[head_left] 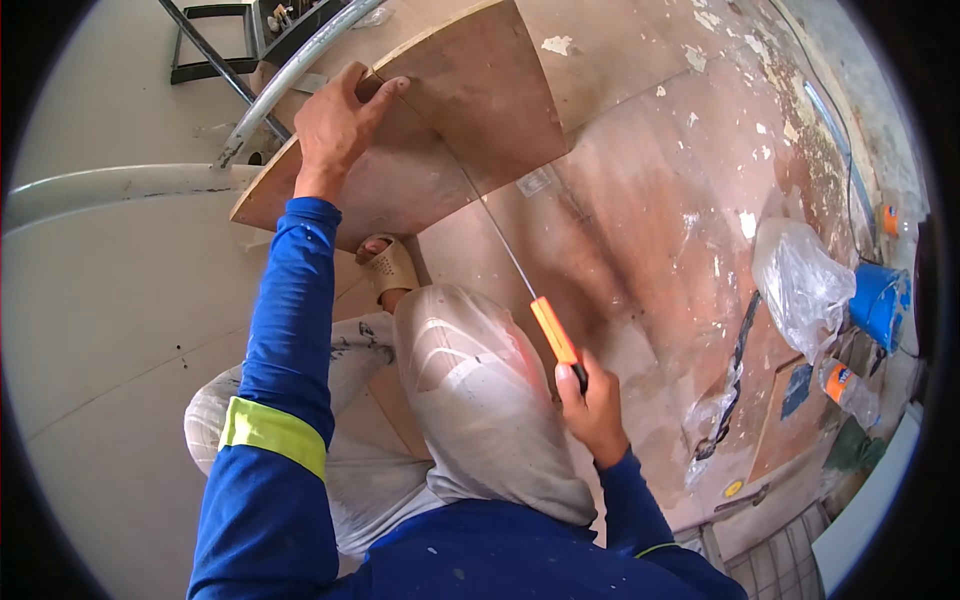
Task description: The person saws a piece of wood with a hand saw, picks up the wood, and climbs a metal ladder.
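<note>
My left hand (345, 125) is closed on the far edge of a brown plywood board (490, 90), with the thumb on its top face. Lower right, my right hand (595, 405) wraps round the orange and black handle of a handsaw (553, 325). The saw's thin blade, seen almost edge-on, reaches up and left to the board and meets it along a straight line running toward my left hand. How deep the blade sits in the board cannot be made out. A sandalled foot (388, 262) shows just below the board's near edge.
Curved metal tubing (130, 183) lies left of the board, beside a black frame (213, 45). At right are a clear plastic bag (800, 280), a blue bucket (880, 305), a plastic bottle (850, 390) and a smaller brown panel (780, 425). Flaking paint marks the floor covering (660, 250).
</note>
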Motion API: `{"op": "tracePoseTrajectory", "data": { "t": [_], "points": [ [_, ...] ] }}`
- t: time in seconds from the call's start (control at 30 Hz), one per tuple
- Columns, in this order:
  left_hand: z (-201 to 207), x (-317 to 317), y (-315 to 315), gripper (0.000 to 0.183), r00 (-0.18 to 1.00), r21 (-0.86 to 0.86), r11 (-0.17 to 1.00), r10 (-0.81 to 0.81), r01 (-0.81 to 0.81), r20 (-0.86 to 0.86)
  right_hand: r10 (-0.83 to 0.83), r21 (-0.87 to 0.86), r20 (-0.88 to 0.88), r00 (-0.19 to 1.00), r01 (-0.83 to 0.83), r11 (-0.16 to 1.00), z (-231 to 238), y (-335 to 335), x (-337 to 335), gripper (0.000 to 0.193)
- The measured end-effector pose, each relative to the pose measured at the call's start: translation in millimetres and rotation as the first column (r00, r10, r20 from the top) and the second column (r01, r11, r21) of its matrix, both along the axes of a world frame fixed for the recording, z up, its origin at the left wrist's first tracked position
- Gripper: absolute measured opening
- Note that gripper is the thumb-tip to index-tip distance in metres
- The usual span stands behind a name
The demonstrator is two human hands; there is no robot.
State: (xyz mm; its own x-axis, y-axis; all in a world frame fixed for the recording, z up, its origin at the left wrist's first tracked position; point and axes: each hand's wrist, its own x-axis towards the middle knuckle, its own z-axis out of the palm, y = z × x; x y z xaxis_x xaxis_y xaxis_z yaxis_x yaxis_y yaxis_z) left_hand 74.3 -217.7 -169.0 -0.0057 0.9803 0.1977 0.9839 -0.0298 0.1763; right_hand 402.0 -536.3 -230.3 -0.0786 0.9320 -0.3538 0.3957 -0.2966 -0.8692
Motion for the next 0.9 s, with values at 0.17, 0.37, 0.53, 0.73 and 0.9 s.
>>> {"op": "tracePoseTrajectory", "data": {
  "t": [0.17, 0.37, 0.53, 0.73, 0.9],
  "points": [
    [-11, 11, 3, 0.067, 0.999, 0.103, 0.994, -0.047, 0.046, 0.012, -0.048, 0.050, -0.023, 0.999, 0.049, 0.998, -35, 126, -92, 0.039],
    [-2, -9, -2, 0.067, 0.995, 0.037, 0.998, -0.052, 0.055, -0.089, -0.008, 0.034, -0.116, 0.993, 0.012, 0.999, -22, 64, -42, 0.034],
    [5, 2, -1, 0.069, 0.996, 0.043, 0.997, -0.066, 0.068, -0.064, -0.066, -0.160, -0.118, 0.991, 0.047, 0.986, 30, -20, 7, 0.030],
    [-11, 3, 4, 0.070, 0.995, 0.046, 0.997, -0.060, 0.064, -0.075, -0.065, 0.036, -0.120, 0.991, 0.070, 0.997, -54, 149, -108, 0.039],
    [4, 0, -1, 0.072, 0.997, -0.064, 0.998, 0.003, -0.008, -0.079, -0.016, 0.053, -0.147, 0.989, 0.024, 0.998, -20, 14, -21, 0.035]
  ]
}}
